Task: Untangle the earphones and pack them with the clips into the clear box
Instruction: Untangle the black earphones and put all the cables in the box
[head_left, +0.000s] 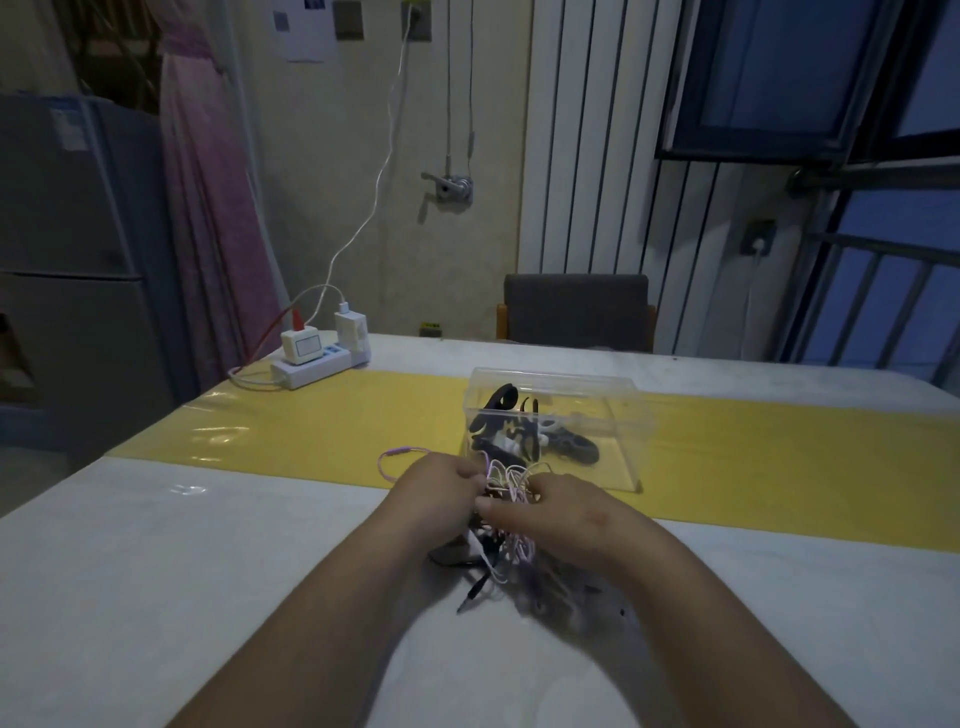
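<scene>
The left hand (436, 488) and right hand (561, 512) are both pinching a tangled bundle of thin purple, white and black earphone cords (501, 556) with curled fingers. The bundle is hanging just in front of the clear rectangular plastic box (623, 447), which is sitting on a yellow table runner (311, 426) and holding black and white clips (506, 415).

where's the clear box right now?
Head view, just right of centre: the clear box stands on the yellow table runner, just beyond the earphone tangle that the left hand and right hand grip.
</scene>
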